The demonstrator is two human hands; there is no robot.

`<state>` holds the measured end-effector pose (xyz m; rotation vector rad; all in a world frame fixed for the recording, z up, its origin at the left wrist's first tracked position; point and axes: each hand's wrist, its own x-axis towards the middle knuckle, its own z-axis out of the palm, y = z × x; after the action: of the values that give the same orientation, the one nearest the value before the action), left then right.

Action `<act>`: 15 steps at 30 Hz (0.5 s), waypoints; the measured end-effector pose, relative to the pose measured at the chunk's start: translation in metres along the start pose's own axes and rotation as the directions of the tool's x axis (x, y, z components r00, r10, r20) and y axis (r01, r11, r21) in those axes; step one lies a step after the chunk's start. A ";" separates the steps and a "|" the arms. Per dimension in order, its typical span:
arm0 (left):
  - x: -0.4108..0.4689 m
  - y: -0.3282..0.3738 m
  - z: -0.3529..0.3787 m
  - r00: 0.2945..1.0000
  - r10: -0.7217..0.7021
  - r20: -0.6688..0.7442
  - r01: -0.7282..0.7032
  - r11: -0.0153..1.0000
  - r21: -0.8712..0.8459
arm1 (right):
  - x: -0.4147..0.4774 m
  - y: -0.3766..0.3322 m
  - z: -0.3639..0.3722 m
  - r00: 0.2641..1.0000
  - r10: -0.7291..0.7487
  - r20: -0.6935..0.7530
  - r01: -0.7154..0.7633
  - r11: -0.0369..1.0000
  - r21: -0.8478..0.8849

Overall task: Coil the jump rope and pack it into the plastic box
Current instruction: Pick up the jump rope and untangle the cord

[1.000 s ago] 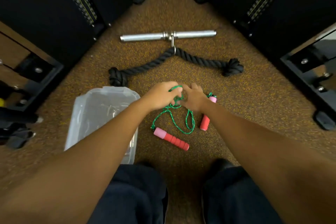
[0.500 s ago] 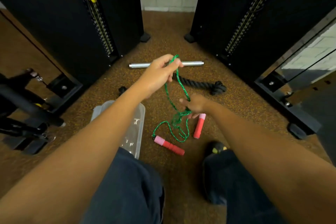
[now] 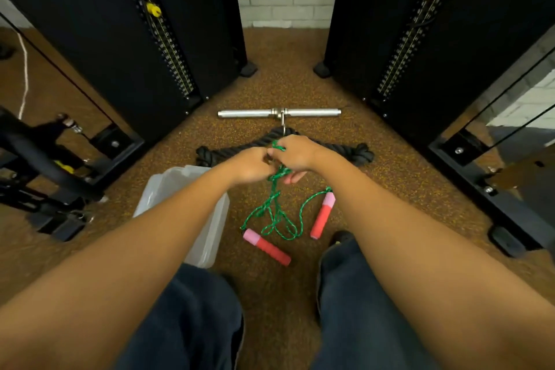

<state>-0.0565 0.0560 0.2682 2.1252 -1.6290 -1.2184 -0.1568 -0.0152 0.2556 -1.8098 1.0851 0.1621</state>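
above two handles (image 3: 266, 246), both hands' (image 3: 251, 164) grip on rope (image 3: 276, 207)

Plastic box (image 3: 192, 189) on floor, left of jump rope (image 3: 274, 210) | rope's two handles on floor, near one (image 3: 265, 246) just right of box, other (image 3: 322, 215) further right | both hands (image 3: 252, 165) (image 3: 295, 153) together above rope, holding its upper loops | tricep rope (image 3: 357, 153) behind hands | metal bar (image 3: 279, 113) behind that, between two weight stacks (image 3: 168, 48) (image 3: 399, 48)

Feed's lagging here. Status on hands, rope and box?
Left hand and right hand both grip the green rope. Handles on floor. Box open, nothing blocking.
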 end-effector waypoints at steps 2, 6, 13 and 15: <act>0.000 0.003 0.001 0.999 -0.015 -0.033 0.012 0.998 -0.069 | -0.001 -0.004 -0.003 1.000 0.001 -0.012 -0.001 0.999 -0.037; 0.000 -0.003 0.003 0.999 -0.036 -0.024 0.033 0.993 -0.116 | -0.002 -0.010 -0.003 1.000 0.004 0.000 -0.004 0.999 -0.044; -0.007 -0.048 0.003 0.997 0.003 0.072 0.016 0.965 -0.261 | -0.010 -0.019 0.008 0.998 -0.010 0.061 -0.001 0.984 0.176; -0.010 -0.062 0.002 0.998 0.035 0.054 -0.018 0.961 -0.276 | -0.013 -0.023 0.013 0.999 -0.020 0.044 0.011 0.980 0.197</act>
<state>-0.0144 0.0886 0.2353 1.9081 -1.4082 -1.4180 -0.1431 0.0055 0.2718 -1.6296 1.0186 0.0833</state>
